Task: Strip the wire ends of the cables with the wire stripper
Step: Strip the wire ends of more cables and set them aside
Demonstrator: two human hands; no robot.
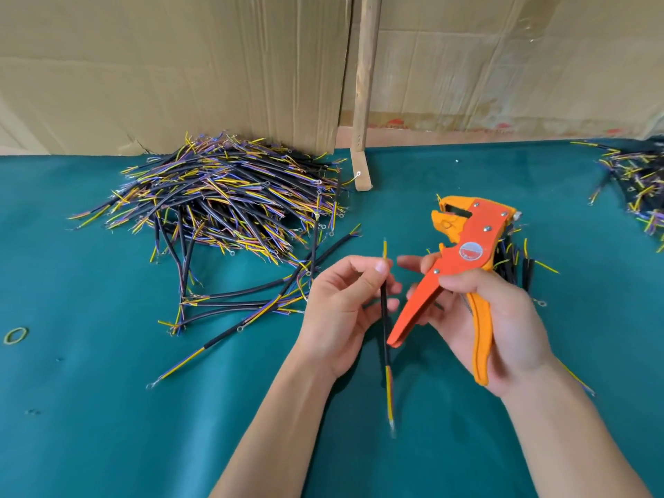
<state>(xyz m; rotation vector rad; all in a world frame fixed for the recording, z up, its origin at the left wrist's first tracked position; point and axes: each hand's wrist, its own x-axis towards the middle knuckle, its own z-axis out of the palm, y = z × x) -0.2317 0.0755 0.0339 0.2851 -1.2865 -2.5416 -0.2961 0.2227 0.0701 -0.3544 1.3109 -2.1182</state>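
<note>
My left hand (341, 310) pinches a short black cable (385, 318) between thumb and fingers and holds it upright, its yellow wire end poking up above my thumb and coloured wires hanging below. My right hand (496, 318) grips the orange wire stripper (463, 257) by its handles, jaws pointing up and away. The stripper's jaws sit to the right of the cable's top end, apart from it.
A large heap of black cables (230, 199) with yellow and purple wire ends lies at the left on the green table cover (90, 389). More cables (639, 185) lie at the far right and behind my right hand. Cardboard sheets (179, 66) and a wooden stick (364, 91) stand behind.
</note>
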